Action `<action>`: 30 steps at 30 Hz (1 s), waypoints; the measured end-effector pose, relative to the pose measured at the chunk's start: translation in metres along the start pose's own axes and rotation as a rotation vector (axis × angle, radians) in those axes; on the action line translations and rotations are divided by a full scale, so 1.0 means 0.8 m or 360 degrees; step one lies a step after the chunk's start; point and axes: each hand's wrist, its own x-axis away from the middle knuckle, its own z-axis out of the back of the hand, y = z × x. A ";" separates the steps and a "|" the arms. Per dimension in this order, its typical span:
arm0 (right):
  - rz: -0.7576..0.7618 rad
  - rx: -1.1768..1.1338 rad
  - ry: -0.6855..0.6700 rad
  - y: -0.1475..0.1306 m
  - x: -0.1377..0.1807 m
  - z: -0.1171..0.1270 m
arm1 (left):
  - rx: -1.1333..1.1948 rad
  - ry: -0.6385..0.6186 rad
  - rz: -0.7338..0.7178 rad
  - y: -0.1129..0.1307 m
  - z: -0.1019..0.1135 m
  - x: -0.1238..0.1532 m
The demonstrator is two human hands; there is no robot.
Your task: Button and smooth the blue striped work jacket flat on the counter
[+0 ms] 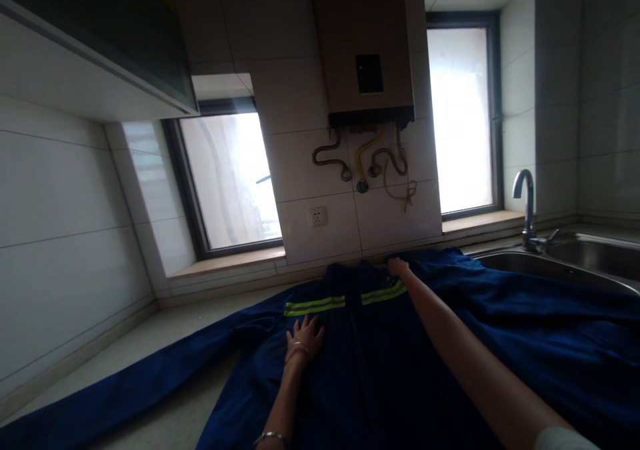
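A dark blue work jacket (380,363) with yellow-green reflective stripes lies spread front side up on the counter, its collar towards the wall. One sleeve reaches out to the left; the cloth on the right side lies in folds. My left hand (304,341) rests flat on the jacket's chest just below the left stripe, fingers spread, with bracelets at the wrist. Stretched far forward, my right hand (399,267) is closed on the jacket near the shoulder, above the right stripe. Its fingertips are small and dim here.
To the right is a steel sink (590,257) with a curved faucet (525,203); blue cloth reaches its edge. A water heater (367,43) with pipes hangs on the tiled wall above a socket (318,216). A cabinet (100,43) overhangs the counter (200,327) at left.
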 end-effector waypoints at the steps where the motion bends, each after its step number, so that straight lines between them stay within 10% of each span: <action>1: -0.0014 -0.0008 0.0033 -0.001 -0.002 0.000 | 0.0003 0.0000 0.0000 0.000 0.000 0.000; 12: 0.0057 -0.0121 0.0120 -0.025 0.010 -0.014 | -0.0009 -0.0034 0.0003 0.008 0.003 0.004; 23: 0.0463 -0.0195 -0.0233 -0.203 0.091 -0.087 | -0.0032 -0.0010 0.0019 0.019 -0.001 0.005; 30: 0.0618 -0.0297 -0.0290 -0.189 0.084 -0.088 | 0.0043 -0.0045 -0.0496 0.046 -0.005 0.014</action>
